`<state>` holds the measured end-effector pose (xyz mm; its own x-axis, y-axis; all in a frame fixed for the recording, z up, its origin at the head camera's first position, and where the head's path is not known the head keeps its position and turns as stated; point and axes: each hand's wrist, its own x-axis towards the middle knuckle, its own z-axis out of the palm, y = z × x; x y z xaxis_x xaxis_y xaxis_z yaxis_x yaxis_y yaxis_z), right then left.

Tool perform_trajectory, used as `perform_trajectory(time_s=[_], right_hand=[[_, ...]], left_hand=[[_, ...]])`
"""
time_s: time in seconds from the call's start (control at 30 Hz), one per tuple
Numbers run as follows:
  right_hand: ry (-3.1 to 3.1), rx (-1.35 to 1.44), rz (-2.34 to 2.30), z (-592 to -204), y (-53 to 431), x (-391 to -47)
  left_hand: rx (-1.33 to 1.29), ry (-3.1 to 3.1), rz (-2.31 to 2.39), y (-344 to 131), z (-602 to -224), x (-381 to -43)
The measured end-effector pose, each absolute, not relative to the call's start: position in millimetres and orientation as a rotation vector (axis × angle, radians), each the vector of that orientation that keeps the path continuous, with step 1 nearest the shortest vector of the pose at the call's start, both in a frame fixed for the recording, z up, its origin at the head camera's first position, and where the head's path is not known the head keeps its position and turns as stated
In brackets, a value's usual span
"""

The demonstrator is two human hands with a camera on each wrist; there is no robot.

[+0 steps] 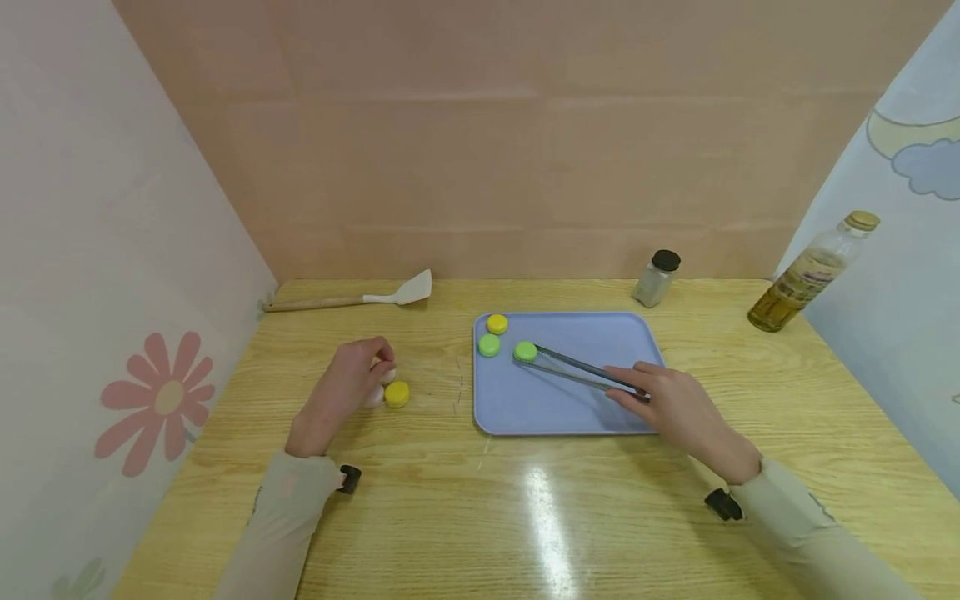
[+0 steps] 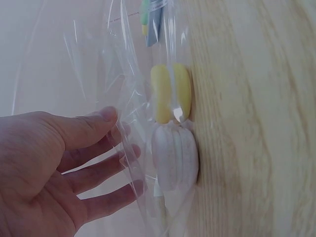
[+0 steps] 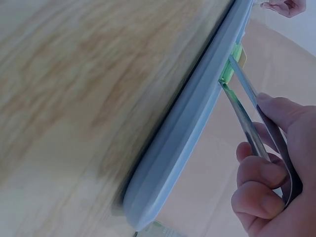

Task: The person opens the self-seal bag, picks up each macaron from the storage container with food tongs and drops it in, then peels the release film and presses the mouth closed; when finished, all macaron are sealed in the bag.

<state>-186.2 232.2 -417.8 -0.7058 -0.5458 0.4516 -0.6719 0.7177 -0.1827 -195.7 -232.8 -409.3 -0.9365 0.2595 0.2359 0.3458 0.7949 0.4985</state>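
Note:
My left hand (image 1: pixel 347 385) pinches the edge of a clear plastic bag (image 2: pixel 126 89) between thumb and fingers. Inside the bag, on the table, a yellow macaron (image 1: pixel 397 394) and a white macaron (image 2: pixel 175 158) stand beside each other. My right hand (image 1: pixel 675 412) grips long metal tweezers (image 1: pixel 573 362) over the blue tray (image 1: pixel 570 417). Their spread tips are at a green macaron (image 1: pixel 525 352), one on either side of it. Left of that, a second green macaron (image 1: pixel 489 345) and a yellow macaron (image 1: pixel 497 324) sit in the tray's far left corner.
At the back left lies a spatula (image 1: pixel 405 292) with a wooden handle. A small jar (image 1: pixel 656 279) with a black lid stands behind the tray. Farther right is a glass bottle (image 1: pixel 802 279) of amber liquid. Walls border the table at the back and both sides.

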Motion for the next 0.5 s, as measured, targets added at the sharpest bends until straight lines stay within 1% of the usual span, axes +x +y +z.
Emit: perform_trajectory(time_s=[0.5], right_hand=[[-2.487,0.978,0.476,-421.0,235.8,-185.4]], left_hand=[[-0.467,-2.851,-0.856,-231.4,-405.6,-193.6]])
